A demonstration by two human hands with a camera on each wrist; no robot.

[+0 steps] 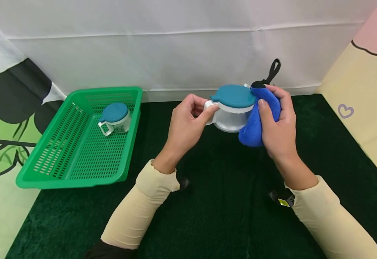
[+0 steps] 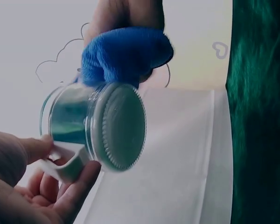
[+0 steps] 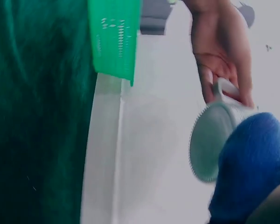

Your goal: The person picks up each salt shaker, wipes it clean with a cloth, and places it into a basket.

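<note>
In the head view my left hand [image 1: 190, 120] pinches the white handle of a clear jar [image 1: 230, 120] with a teal lid [image 1: 235, 96], held up off the table. My right hand [image 1: 280, 124] grips a blue cloth [image 1: 256, 126] with a black loop and holds it against the jar's right side. From the left wrist, the jar's round ridged base [image 2: 123, 126] faces the camera, and thumb and fingers close on the handle [image 2: 67, 161]. The right wrist view shows the cloth [image 3: 252, 163] covering part of the jar [image 3: 210, 140].
A green perforated basket [image 1: 75, 183] stands on the left of the dark green cloth-covered table [image 1: 221, 208]. Inside it sits a second clear jar [image 1: 122, 124] with a teal lid and white handle. A white curtain [image 1: 175, 61] hangs behind, and printed fabric borders both sides.
</note>
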